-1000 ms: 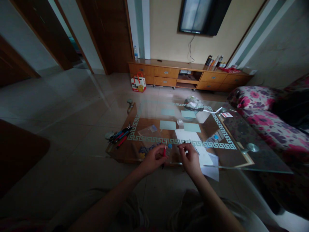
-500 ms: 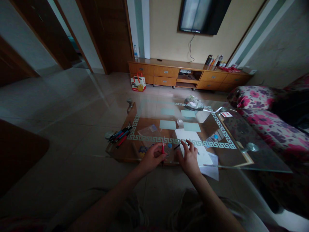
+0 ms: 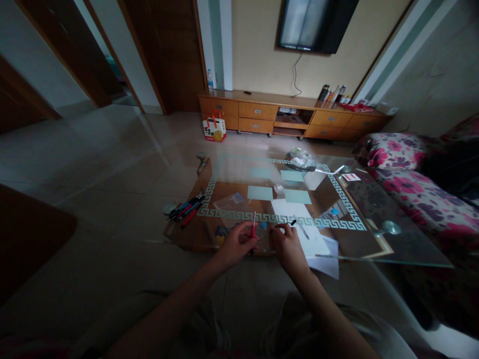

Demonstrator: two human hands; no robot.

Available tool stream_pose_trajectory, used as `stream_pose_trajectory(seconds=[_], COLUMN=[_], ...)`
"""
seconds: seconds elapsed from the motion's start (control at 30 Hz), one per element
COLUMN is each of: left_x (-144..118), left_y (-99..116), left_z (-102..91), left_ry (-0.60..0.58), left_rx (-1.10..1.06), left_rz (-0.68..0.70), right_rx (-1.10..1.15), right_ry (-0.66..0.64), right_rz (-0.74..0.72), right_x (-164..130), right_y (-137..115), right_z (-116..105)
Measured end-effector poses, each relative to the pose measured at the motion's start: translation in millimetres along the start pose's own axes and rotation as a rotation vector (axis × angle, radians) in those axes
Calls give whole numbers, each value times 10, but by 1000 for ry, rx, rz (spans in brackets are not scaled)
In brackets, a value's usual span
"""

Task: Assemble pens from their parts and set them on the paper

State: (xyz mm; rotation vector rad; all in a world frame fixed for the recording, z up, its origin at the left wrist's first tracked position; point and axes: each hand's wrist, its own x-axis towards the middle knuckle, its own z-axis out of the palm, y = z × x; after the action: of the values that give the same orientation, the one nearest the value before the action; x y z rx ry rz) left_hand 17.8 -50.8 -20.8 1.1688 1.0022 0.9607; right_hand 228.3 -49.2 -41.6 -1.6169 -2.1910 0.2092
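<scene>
in the head view, gripping a red pen (image 3: pixel 253 231) between thumb and fingers of the left hand (image 3: pixel 236 244), with a thin pale tip upward, at the near edge of the glass table (image 3: pixel 411 249). pinching a slim black piece (image 3: pixel 294 223) in the right hand (image 3: pixel 289 248), also at the near edge, largely hidden by the fingers and apart from the red pen. between the two hands, a blue cap (image 3: pixel 263 225); cannot tell whether on or under the glass. just beyond the right hand, over white paper (image 3: pixel 318 245) by the near edge, a grey pen (image 3: pixel 302 231). along the left edge, toward the near left corner, a bunch of pens (image 3: pixel 187 209); farther in from there, a clear pouch (image 3: pixel 224 202). near the far edge, a plastic bag (image 3: pixel 300 158); toward the right edge, a red-and-white card (image 3: pixel 351 177).
</scene>
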Motion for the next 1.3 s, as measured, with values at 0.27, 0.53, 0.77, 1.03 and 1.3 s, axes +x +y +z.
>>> stream_pose_trajectory(seconds=[0.27, 0.53, 0.77, 1.03, 1.3], left_x=[-1, 4, 18, 10, -4], left_y=[-30, -40, -108, -88, -60], left_z=[1, -2, -16, -15, -20], left_ry=[3, -5, -18, -25, -26], left_rx=[3, -8, -7, -24, -14], left_rz=[6, 14, 16, 7, 8], right_rx=[1, 26, 158, 556, 1014], right_ry=[-12, 23, 91, 205, 255], right_rz=[44, 26, 35, 128, 355], right_x=[8, 3, 31, 48, 88], right_y=[-38, -18, -68, -94, -66], right_z=[-89, -49, -60, -28, 7])
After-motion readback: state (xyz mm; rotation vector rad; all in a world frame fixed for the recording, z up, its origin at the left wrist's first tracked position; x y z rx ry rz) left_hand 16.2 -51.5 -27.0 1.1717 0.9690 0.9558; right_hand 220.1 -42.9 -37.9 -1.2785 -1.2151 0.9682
